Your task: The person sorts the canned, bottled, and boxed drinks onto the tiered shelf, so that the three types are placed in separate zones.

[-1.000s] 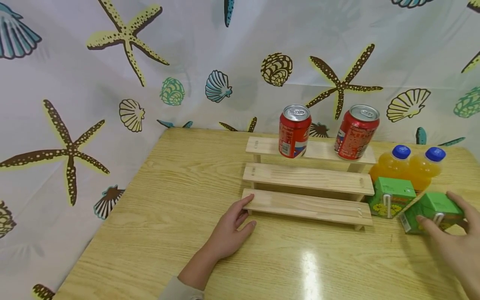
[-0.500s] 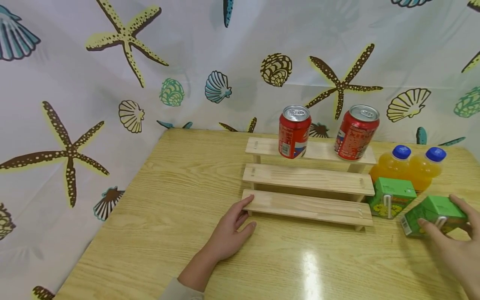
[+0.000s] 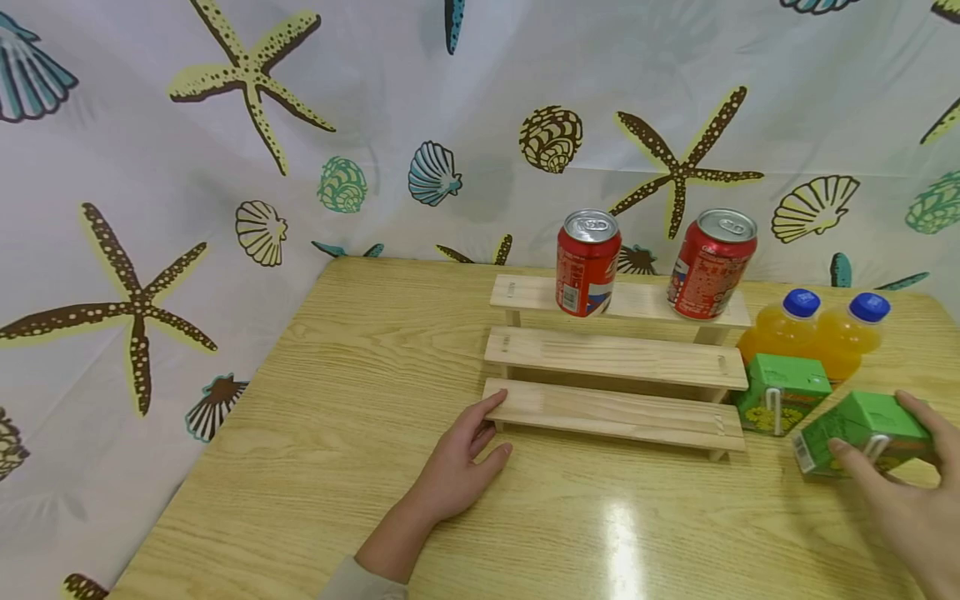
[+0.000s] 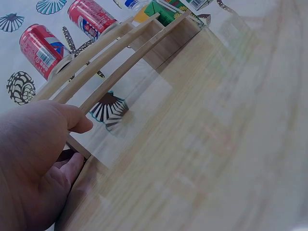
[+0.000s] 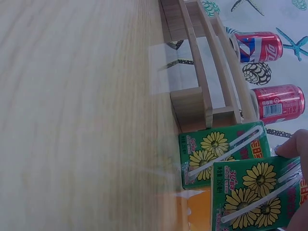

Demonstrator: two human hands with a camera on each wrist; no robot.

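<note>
Your green carton [image 3: 877, 417] has shifted slightly nearer you.
Your right grip [image 3: 911, 500] holds it tilted, right of the second carton [image 3: 783, 392], which suggests it's free to handle separately; your left grip [image 3: 461, 471] holds the wooden rack [image 3: 622, 414] by its left end.

"What's the green carton [image 3: 862, 429] like?"
"Yellow flowers, a pale straw slanting across its face. It's tilted, held in the right hand [image 3: 911, 492]."
"And the wooden rack [image 3: 615, 355]?"
"Three stepped shelves, upright on the surface [image 3: 375, 350], the left hand [image 3: 461, 471] gripping its lowest shelf's left end."
</note>
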